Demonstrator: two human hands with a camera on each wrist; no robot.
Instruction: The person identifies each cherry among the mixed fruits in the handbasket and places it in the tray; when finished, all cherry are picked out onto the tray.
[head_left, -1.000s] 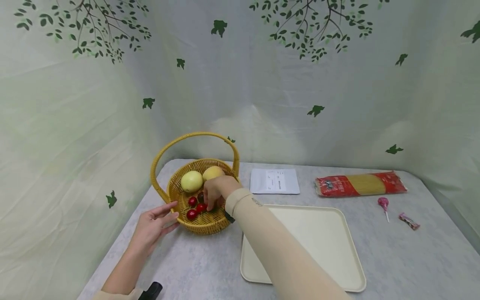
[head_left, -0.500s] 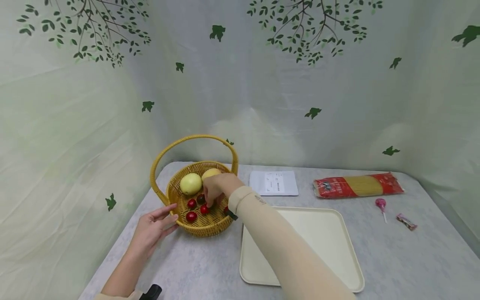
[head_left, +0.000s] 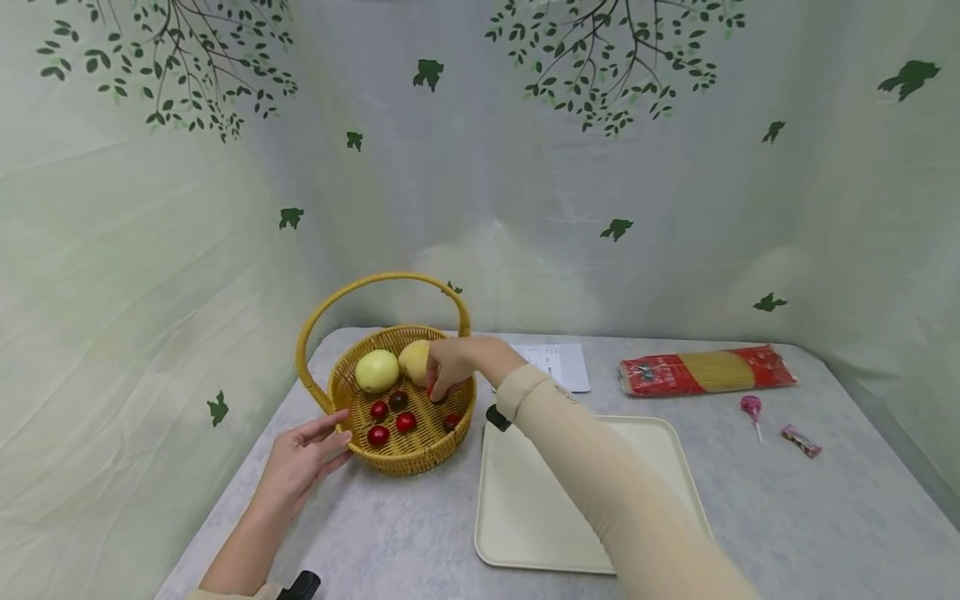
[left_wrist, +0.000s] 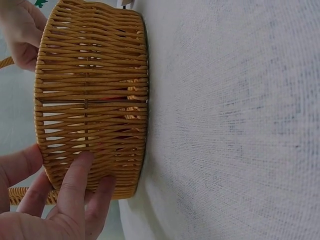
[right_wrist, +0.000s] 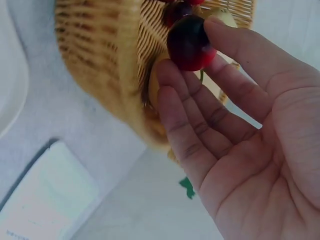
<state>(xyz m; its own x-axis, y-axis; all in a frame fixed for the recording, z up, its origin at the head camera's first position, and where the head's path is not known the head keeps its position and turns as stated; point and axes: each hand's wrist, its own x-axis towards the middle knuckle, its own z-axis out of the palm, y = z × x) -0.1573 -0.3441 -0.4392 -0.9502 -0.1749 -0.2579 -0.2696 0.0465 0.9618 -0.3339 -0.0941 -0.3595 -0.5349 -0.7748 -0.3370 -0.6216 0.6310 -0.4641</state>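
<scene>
A yellow wicker basket (head_left: 408,458) with a tall arched handle stands at the left of the table. Inside lie a pale yellow-green round fruit (head_left: 377,371), a yellower one (head_left: 414,360) and several dark red cherries (head_left: 406,422). Over the basket's right side, my right hand (head_left: 453,364) pinches a cherry (right_wrist: 190,45) between thumb and fingertips; its green stem hangs down in the right wrist view. My left hand (head_left: 296,462) touches the basket's left side by the handle base, its extended fingers (left_wrist: 75,180) spread on the outer weave and at the rim.
A cream tray (head_left: 540,533) lies right of the basket, under my right forearm. Behind it is a white labelled packet (head_left: 562,367), partly covered by the arm. Farther right are a red pasta bag (head_left: 705,371), a pink lollipop (head_left: 751,405) and a small wrapped candy (head_left: 801,441).
My right hand has moved right and up from among the cherries, with one cherry now visible in its fingers. The left hand stays on the basket. The head view has shifted slightly.
</scene>
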